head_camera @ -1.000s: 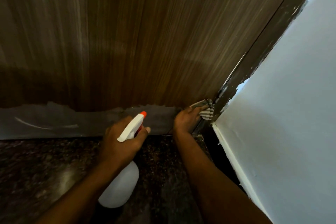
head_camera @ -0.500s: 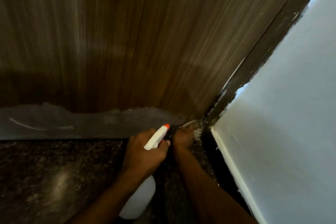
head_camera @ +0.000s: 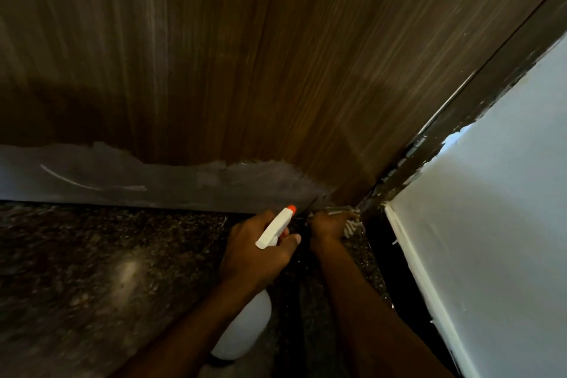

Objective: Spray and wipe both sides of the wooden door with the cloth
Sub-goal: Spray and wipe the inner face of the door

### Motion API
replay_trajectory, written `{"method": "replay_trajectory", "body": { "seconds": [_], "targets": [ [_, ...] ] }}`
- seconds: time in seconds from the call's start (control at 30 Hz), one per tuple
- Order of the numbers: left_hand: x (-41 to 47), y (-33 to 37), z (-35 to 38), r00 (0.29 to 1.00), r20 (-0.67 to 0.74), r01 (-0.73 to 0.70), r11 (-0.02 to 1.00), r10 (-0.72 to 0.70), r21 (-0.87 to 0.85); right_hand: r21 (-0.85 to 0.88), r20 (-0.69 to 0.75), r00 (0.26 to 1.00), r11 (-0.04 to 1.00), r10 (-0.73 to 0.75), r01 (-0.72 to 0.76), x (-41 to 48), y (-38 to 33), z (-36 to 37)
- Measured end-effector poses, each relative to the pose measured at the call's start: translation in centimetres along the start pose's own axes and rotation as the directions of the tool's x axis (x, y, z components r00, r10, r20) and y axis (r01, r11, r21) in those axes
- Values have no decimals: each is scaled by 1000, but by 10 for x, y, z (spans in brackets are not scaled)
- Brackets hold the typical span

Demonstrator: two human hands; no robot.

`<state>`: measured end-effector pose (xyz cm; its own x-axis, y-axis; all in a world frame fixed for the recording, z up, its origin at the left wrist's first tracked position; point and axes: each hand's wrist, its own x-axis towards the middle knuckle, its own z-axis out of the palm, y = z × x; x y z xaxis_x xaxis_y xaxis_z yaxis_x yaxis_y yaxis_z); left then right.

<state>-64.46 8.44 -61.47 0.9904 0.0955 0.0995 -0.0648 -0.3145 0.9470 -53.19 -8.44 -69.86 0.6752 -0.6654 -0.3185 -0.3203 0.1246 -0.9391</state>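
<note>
The brown wooden door fills the upper view, with a grey strip along its bottom edge. My left hand grips a white spray bottle by its neck; the orange nozzle tip points at the door's foot. My right hand holds a grey-and-white striped cloth low at the door's bottom right corner, beside the hinge side. Most of the cloth is hidden under the hand.
A dark speckled stone floor runs under the door. The dark door frame rises diagonally at right. A white wall with a white skirting closes off the right side.
My right hand and the cloth slid down from the door's lower right corner to floor level. My left hand with the bottle moved right, close beside it.
</note>
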Motion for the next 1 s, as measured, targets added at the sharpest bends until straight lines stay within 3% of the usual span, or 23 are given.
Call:
{"method": "replay_trajectory", "body": {
  "seconds": [0.07, 0.17, 0.27, 0.33, 0.43, 0.47, 0.53, 0.63, 0.73, 0.83, 0.87, 0.93, 1.0],
  "targets": [
    [-1, -5, 0, 1000, 5, 20, 1000, -20, 3, -48, -40, 998, 998, -42, 41, -11, -17, 3],
    [-1, -8, -1, 998, -4, 65, 998, -65, -9, -208, -227, 903, 924, -365, 321, -27, -20, 15],
    [-3, -6, 0, 982, -52, 182, 983, -182, -8, -426, -66, 817, 757, -573, 496, -30, 17, 1],
    [-8, -8, 2, 967, -81, 244, 970, -242, 9, -466, -12, 778, 692, -628, 551, -16, 36, -23],
    [-13, -10, 5, 945, -108, 312, 950, -310, 6, -451, -42, 817, 741, -575, 498, -9, 11, -32],
    [-15, -11, 7, 937, -99, 336, 942, -335, -10, -457, -81, 794, 730, -603, 508, -10, 0, -30],
    [-17, -12, 12, 922, -64, 381, 924, -381, -24, -478, -62, 636, 582, -769, 658, -23, -16, -23],
    [-20, -11, 18, 904, -35, 424, 904, -426, -58, -534, 292, 320, 124, -901, 837, -30, -22, -28],
    [-20, -9, 19, 911, -69, 398, 911, -406, -108, -418, 612, 138, -170, -779, 892, -14, -55, -51],
    [-14, -6, 12, 917, -141, 357, 925, -374, -132, -170, 743, -311, -617, -592, 769, 0, -104, -68],
    [-12, -6, 10, 911, -166, 353, 921, -378, -162, -88, 747, -421, -705, -514, 704, 1, -123, -64],
    [-7, -7, 4, 893, -213, 353, 910, -397, -216, 85, 751, -565, -799, -341, 595, -11, -161, -48],
    [-2, -11, 2, 865, -257, 368, 892, -432, -261, 200, 774, -621, -883, -123, 425, -20, -192, -32]
  ]
}}
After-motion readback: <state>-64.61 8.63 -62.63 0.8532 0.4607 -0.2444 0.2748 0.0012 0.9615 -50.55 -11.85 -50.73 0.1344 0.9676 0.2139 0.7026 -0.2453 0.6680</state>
